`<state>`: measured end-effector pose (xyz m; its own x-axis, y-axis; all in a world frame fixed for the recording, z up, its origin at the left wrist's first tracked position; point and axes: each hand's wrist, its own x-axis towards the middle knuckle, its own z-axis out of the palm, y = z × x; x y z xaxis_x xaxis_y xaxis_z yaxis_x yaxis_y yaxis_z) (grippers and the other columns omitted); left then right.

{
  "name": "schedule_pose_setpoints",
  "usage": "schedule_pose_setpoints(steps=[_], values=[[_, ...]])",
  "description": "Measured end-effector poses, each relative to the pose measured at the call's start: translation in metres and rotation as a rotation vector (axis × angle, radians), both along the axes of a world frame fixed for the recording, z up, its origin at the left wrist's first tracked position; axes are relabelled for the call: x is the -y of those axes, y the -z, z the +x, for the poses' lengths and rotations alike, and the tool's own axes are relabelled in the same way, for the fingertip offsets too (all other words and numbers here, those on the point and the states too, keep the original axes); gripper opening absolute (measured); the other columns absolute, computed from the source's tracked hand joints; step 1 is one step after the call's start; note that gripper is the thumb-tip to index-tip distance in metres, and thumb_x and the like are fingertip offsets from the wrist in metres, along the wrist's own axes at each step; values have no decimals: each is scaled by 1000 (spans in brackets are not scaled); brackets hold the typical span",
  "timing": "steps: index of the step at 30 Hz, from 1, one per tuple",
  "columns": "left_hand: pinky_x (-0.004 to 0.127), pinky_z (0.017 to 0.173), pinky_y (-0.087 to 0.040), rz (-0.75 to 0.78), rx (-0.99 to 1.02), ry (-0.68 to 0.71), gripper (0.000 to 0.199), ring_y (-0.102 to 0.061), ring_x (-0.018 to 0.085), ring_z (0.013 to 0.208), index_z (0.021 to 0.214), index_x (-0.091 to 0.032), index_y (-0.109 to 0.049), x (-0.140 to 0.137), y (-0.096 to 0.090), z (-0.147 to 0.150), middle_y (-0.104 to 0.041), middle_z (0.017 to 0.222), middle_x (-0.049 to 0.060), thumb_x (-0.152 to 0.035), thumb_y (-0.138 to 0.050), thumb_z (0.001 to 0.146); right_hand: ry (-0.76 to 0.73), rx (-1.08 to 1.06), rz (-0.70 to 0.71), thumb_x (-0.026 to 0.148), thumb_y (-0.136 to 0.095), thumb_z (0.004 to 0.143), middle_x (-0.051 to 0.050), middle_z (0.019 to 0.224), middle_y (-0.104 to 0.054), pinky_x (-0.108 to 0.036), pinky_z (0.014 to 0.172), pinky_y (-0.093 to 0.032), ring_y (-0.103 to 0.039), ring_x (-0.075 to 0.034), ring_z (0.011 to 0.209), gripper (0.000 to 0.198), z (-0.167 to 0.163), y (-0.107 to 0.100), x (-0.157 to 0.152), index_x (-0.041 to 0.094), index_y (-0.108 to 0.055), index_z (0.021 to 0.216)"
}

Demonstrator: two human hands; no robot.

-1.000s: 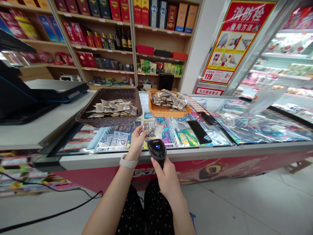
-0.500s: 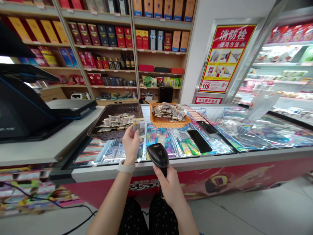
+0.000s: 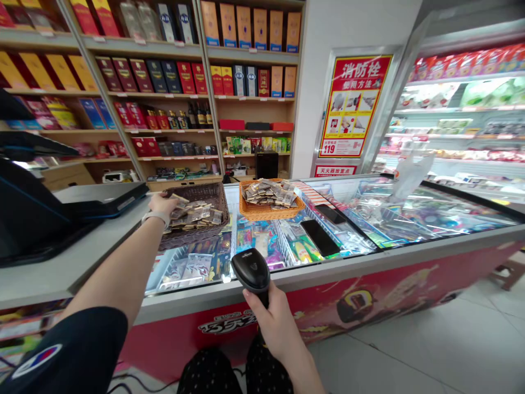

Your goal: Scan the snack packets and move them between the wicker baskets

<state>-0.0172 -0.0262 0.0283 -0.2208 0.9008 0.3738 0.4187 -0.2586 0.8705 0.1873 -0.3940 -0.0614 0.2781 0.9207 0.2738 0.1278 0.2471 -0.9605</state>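
Observation:
My right hand [image 3: 273, 314] is wrapped around the handle of a black barcode scanner [image 3: 251, 269], held upright in front of the freezer's near edge. My left hand [image 3: 162, 205] reaches to the left side of a dark brown woven basket [image 3: 221, 205], beside the small clear packets [image 3: 199, 214] heaped in it. Its fingers are partly hidden, and I cannot tell whether they grip a packet or the rim. An orange woven basket [image 3: 270, 213] to the right also carries a pile of small packets [image 3: 268, 192].
Both baskets stand on a glass-topped freezer [image 3: 287, 284]. Two dark phones [image 3: 320, 237] lie right of the orange basket. At left are a counter [image 3: 77, 262] and a black machine with a flat platform [image 3: 102, 194]. Shelves of boxes [image 3: 156, 76] line the back wall.
My left hand has moved left from in front of the baskets, where it held up a small packet, to the dark basket's left side. My right hand keeps the scanner. The view has shifted slightly.

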Motion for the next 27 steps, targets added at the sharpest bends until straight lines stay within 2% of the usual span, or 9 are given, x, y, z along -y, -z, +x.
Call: schedule_pose_setpoints(steps=[2,5,8,11,14,17,19,23,27], values=[[54,110,-39,-112,-234,-109,39,-57,31,114,63,-19,-41,0,0,-5,-57,79,4,-8,-79,68,8,-17,-11,38,-63,96,-7,100,-81,-31,85,-53,-73,-28,96,30,2,1,-1,17,-76,114],[53,106,-42,-236,-605,-223,30,-56,35,118,68,-15,-53,0,-3,-5,-63,96,10,-22,-81,75,17,-27,13,38,-63,95,-7,104,-81,-32,87,-53,-73,-28,99,31,6,4,-4,17,-76,115],[56,105,-41,-139,-739,-263,20,-53,40,124,86,-13,-64,2,-7,8,-63,118,17,-28,-75,81,27,-24,10,38,-63,96,-7,98,-80,-30,84,-53,-73,-27,94,30,10,6,-6,17,-76,112],[55,103,-42,39,-763,-171,24,-55,40,122,102,-15,-70,9,-9,42,-64,123,19,-33,-69,86,47,-31,-12,36,-63,95,-7,99,-80,-30,86,-52,-73,-27,96,29,14,9,-7,17,-76,114],[48,98,-46,154,-715,27,21,-62,37,111,98,-18,-72,17,-1,95,-70,116,17,-33,-69,84,73,-38,-21,36,-64,95,-7,103,-80,-31,89,-51,-73,-28,100,30,20,11,-6,18,-75,116],[40,92,-49,174,-648,282,15,-68,33,100,91,-19,-72,25,18,154,-74,104,14,-31,-69,81,105,-44,-14,38,-63,96,-8,107,-80,-32,91,-52,-73,-29,104,33,28,12,-3,18,-74,120],[38,89,-49,131,-632,380,13,-69,34,96,87,-20,-70,27,31,187,-75,95,14,-30,-71,79,136,-53,5,40,-63,96,-9,108,-81,-32,94,-52,-73,-29,107,35,35,13,1,18,-74,121],[40,91,-48,53,-660,387,23,-69,38,103,90,-19,-66,16,46,225,-73,92,17,-20,-75,69,196,-63,13,43,-62,98,-10,110,-80,-32,95,-53,-73,-29,110,38,51,17,7,17,-73,122],[46,99,-45,55,-675,398,25,-67,38,109,64,-20,-51,-8,48,234,-67,79,14,-12,-74,67,231,-57,-28,43,-62,98,-10,108,-81,-31,92,-53,-73,-29,108,37,67,23,10,17,-74,122]])
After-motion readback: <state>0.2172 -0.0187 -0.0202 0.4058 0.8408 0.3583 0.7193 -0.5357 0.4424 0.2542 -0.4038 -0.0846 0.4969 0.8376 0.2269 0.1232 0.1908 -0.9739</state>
